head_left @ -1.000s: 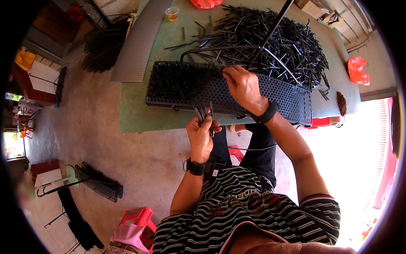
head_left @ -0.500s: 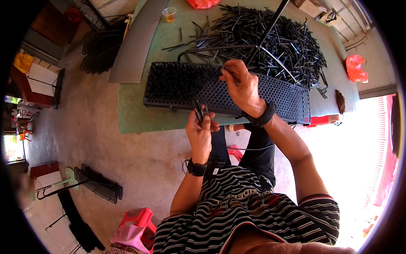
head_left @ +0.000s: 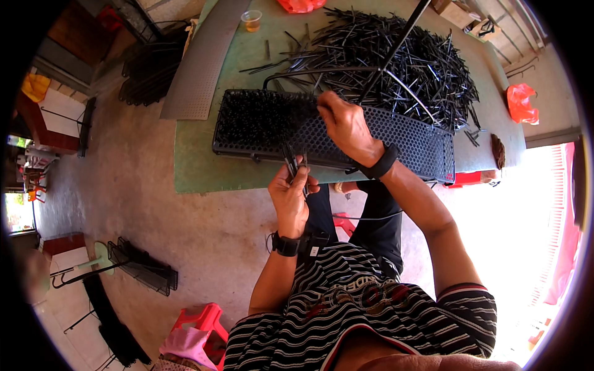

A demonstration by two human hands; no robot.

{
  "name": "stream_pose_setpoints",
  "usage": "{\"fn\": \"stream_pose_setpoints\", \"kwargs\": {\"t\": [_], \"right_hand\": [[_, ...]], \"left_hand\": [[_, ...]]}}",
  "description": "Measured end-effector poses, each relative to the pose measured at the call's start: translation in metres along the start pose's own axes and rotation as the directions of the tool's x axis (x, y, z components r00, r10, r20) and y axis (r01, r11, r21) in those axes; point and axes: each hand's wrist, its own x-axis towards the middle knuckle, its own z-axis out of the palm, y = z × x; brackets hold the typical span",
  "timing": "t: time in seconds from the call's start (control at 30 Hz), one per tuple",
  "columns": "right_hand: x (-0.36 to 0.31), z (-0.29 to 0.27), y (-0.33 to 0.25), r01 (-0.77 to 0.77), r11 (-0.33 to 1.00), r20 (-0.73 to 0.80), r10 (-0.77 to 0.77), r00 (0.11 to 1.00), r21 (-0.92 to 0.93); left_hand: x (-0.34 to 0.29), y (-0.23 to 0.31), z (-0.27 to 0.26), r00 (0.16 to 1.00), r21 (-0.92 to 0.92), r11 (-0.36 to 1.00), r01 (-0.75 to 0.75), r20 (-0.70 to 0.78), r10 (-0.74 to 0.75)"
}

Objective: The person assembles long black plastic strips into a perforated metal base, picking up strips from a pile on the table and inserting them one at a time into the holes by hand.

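The left hand [head_left: 289, 196], fitted with a black wrist device [head_left: 286, 245], grasps a small bundle of thin dark strips [head_left: 289, 159] just in front of the near edge of a black perforated panel [head_left: 402, 136]. The panel lies lengthwise on the green table [head_left: 204, 170], near its front edge. The right hand [head_left: 349, 127], with a black band [head_left: 387, 162] at the wrist, is over the panel, fingers bent; whether the fingertips grip a strip cannot be told. Dense black bristles [head_left: 253, 114] cover the left part of the panel; bare holes show on the right. Beyond the panel, a large heap of loose black strips [head_left: 414, 68] covers the table. At the far left stand a clear cup of amber liquid [head_left: 252, 23] and, beside it, a grey perforated sheet [head_left: 198, 80].
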Motion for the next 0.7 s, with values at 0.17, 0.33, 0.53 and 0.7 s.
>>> {"fn": "stream_pose_setpoints", "kwargs": {"t": [0.17,0.33,0.53,0.7], "right_hand": [[0.001,-0.001,0.002,0.074,0.964,0.082,-0.054,0.995,-0.255],[-0.009,-0.014,-0.023,-0.277,0.960,0.263,0.279,0.924,-0.044],[-0.018,-0.018,-0.024,-0.565,0.718,0.303,0.477,0.825,0.406],[-0.007,-0.014,-0.028,-0.185,0.934,-0.093,0.222,0.971,0.306]], "left_hand": [[-0.001,0.003,0.000,1.000,-0.001,1.000,0.019,-0.017,-0.019],[-0.001,0.002,0.002,1.000,0.024,1.000,-0.005,-0.003,0.005],[-0.004,0.000,0.013,0.999,0.001,0.999,-0.048,-0.009,0.048],[-0.002,-0.002,0.002,0.999,-0.023,0.999,-0.049,-0.013,0.049]]}}
